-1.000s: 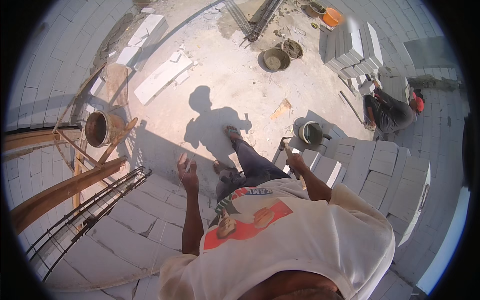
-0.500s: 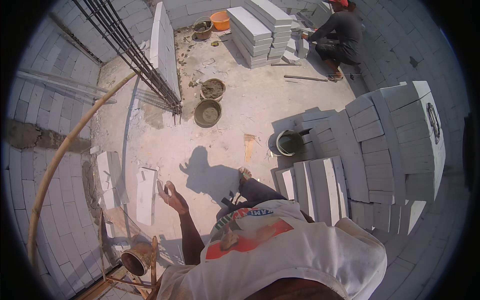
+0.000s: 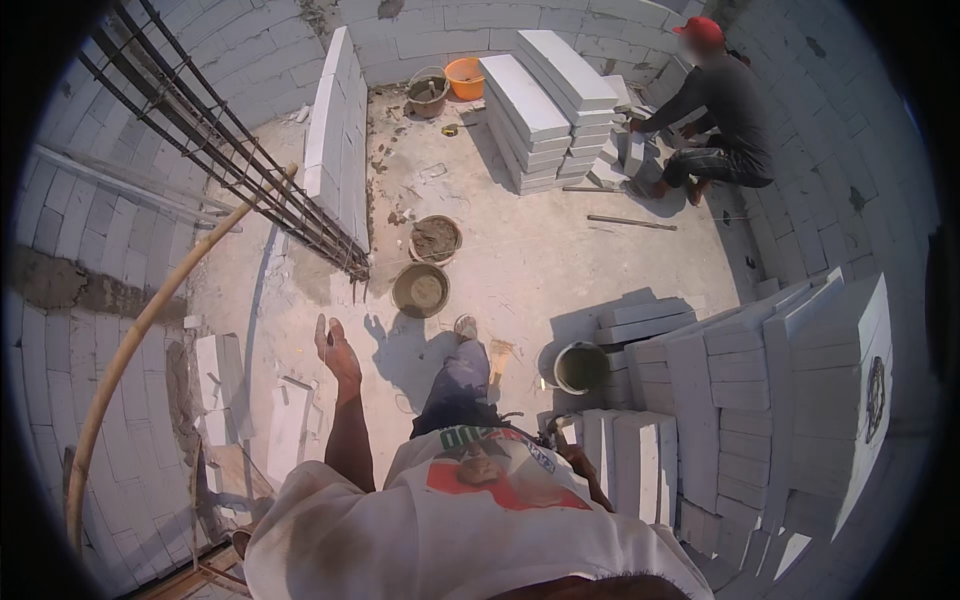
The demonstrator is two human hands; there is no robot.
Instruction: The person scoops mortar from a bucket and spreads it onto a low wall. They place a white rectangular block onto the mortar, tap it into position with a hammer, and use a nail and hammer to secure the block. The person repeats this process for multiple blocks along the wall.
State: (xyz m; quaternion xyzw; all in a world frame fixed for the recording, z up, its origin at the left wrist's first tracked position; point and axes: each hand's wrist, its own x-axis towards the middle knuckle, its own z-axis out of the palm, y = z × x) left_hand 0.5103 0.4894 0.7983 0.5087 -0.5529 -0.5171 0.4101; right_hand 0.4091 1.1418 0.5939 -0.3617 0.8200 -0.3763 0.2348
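My left hand (image 3: 338, 350) is raised over the floor at centre left, its fingers apart and nothing in it. Below and beside it lies a white block (image 3: 290, 430). My right hand (image 3: 560, 432) hangs by my hip, beside a row of upright white blocks (image 3: 640, 460); its fingers are too small and shaded to make out. Ahead of me stand a round bucket (image 3: 421, 290) with grey residue and, touching it, a bucket of mortar (image 3: 437, 238). To the right, next to the stacked blocks, is a bucket (image 3: 581, 367) with dark contents.
Rebar (image 3: 230, 150) leans at the left beside a low block wall (image 3: 335, 150), with a bamboo pole (image 3: 150, 310) nearby. A co-worker (image 3: 715, 120) squats at the far right by a block stack (image 3: 530, 110). A large block pile (image 3: 740, 390) fills the right side.
I have stepped ahead, so the floor, buckets and block piles sit lower in view. My left hand has risen, its fingers still apart. The co-worker remains squatting.
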